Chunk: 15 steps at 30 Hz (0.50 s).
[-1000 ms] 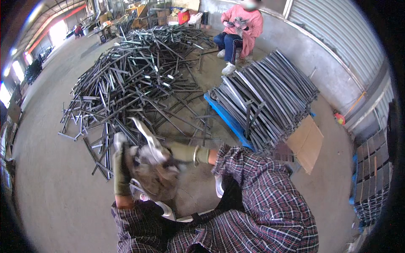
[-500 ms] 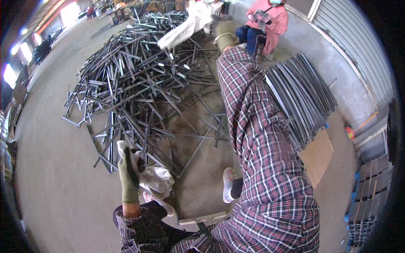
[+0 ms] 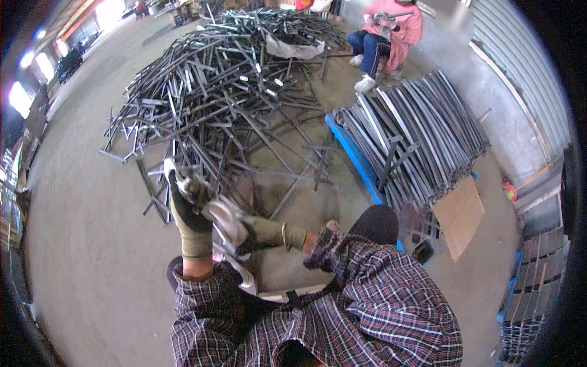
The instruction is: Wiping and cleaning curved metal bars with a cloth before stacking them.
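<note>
My left hand (image 3: 191, 202), in a green and black work glove, is raised at centre left with its thumb up. Its other fingers are curled around a bunched white cloth (image 3: 227, 221). My right hand (image 3: 257, 233), gloved in the same green, reaches in from the right and meets the cloth just below the left hand. Blur and the cloth hide its fingers. A second off-white cloth (image 3: 296, 49) lies draped over the far part of a big heap of dark metal bars (image 3: 202, 92) in front of me.
To the right, more metal bars (image 3: 422, 134) are stacked in rows on a blue pallet (image 3: 354, 156), with a cardboard sheet (image 3: 460, 217) beside them. A person (image 3: 391, 30) in a pink top sits beyond, holding a bar. Dark stacked parts (image 3: 535, 275) stand at far right.
My right arm was stretched far forward by a white cloth in the air; that cloth now lies on the heap. The right hand has come back to my left hand, which has risen slightly.
</note>
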Each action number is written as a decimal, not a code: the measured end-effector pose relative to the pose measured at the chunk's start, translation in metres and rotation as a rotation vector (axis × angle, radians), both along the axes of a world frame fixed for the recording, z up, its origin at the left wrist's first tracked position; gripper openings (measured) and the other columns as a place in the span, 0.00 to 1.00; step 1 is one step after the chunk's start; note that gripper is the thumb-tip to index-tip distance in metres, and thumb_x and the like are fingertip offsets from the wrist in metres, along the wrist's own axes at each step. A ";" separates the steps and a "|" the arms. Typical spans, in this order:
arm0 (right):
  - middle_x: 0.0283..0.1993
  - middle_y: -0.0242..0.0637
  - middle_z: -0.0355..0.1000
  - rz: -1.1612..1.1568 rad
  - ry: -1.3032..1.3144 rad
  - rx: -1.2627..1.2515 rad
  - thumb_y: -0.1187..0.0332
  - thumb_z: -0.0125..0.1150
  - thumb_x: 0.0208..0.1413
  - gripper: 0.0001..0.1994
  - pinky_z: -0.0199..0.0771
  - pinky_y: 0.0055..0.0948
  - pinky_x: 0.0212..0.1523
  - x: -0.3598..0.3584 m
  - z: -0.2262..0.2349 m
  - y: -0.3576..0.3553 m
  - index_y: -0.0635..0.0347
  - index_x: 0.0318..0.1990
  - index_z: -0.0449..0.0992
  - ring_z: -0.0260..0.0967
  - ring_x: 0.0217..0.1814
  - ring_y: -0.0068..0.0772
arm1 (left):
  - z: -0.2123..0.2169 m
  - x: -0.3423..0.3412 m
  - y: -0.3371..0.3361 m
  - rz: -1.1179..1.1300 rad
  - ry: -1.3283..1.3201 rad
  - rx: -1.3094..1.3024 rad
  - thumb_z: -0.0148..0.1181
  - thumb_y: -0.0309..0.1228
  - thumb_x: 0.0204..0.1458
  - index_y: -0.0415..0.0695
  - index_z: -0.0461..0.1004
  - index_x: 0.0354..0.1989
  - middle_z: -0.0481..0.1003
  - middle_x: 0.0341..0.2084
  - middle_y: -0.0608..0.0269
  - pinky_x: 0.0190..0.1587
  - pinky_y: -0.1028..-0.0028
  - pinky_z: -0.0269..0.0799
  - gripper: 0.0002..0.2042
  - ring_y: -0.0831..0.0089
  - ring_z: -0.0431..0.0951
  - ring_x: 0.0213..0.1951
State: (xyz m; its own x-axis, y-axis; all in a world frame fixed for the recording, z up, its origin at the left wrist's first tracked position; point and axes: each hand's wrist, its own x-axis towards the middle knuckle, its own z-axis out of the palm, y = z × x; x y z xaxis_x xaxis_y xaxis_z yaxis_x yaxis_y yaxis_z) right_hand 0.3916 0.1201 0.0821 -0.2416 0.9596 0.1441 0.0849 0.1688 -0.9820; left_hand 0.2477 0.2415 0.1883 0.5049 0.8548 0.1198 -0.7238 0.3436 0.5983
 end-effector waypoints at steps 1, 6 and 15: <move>0.47 0.48 0.75 -0.011 -0.118 0.067 0.57 0.77 0.44 0.32 0.69 0.39 0.56 0.016 -0.018 -0.006 0.61 0.55 0.72 0.72 0.50 0.43 | 0.015 0.010 -0.013 0.109 0.030 0.012 0.46 0.47 0.67 0.48 0.71 0.44 0.70 0.23 0.71 0.29 0.73 0.65 0.16 0.79 0.69 0.24; 0.52 0.44 0.76 0.040 -0.260 -0.425 0.62 0.60 0.59 0.26 0.71 0.41 0.55 0.012 0.005 -0.036 0.60 0.64 0.67 0.73 0.48 0.46 | 0.085 -0.015 -0.032 0.233 -0.153 -0.185 0.41 0.48 0.68 0.52 0.65 0.32 0.61 0.19 0.74 0.31 0.73 0.59 0.17 0.78 0.60 0.21; 0.68 0.44 0.63 -0.425 -0.702 -0.127 0.56 0.44 0.69 0.26 0.53 0.43 0.73 0.093 0.009 -0.023 0.61 0.68 0.61 0.60 0.69 0.42 | 0.006 0.001 -0.015 0.643 0.045 0.111 0.50 0.51 0.66 0.52 0.69 0.43 0.67 0.27 0.72 0.38 0.72 0.70 0.15 0.75 0.69 0.30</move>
